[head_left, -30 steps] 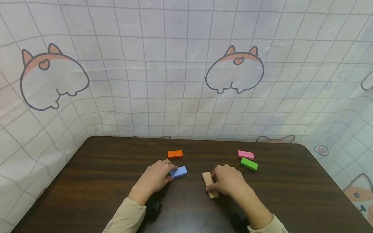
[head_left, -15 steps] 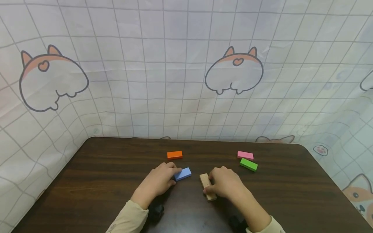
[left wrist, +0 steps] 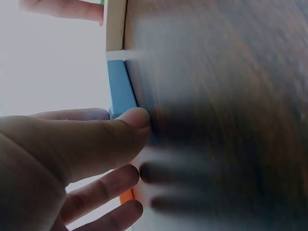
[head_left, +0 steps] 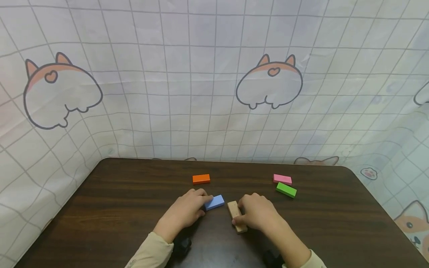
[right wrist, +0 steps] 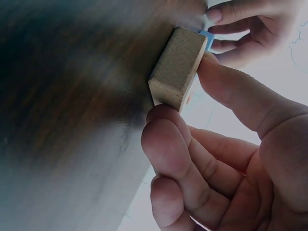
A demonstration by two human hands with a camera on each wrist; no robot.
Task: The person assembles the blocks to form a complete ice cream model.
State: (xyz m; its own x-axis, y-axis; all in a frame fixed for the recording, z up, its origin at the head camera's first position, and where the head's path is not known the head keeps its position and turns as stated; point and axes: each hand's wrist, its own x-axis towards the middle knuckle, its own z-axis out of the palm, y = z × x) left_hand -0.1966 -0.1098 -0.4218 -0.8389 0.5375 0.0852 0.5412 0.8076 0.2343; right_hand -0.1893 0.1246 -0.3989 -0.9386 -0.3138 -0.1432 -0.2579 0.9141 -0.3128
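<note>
My left hand (head_left: pixel 186 210) pinches the left end of a blue block (head_left: pixel 216 202) lying flat on the dark wooden table (head_left: pixel 100 208). In the left wrist view the thumb covers the near end of the blue block (left wrist: pixel 121 86). Just to the right, my right hand (head_left: pixel 259 212) holds a plain wooden block (head_left: pixel 233 209) by its sides, thumb at the near side and fingers at the far side. A small gap shows between the two blocks in the head view. In the right wrist view the wooden block (right wrist: pixel 179 60) partly hides the blue one (right wrist: pixel 208 39).
Beyond the left hand lies an orange block (head_left: pixel 201 179). A pink block (head_left: pixel 282 179) and a green block (head_left: pixel 286 190) lie close together at the back right. A patterned white cloth (head_left: pixel 214 93) rises behind the table's far edge.
My left hand has slid the blue block to the right. My right hand has shifted the wooden block slightly left and nearer, so the gap between them has narrowed.
</note>
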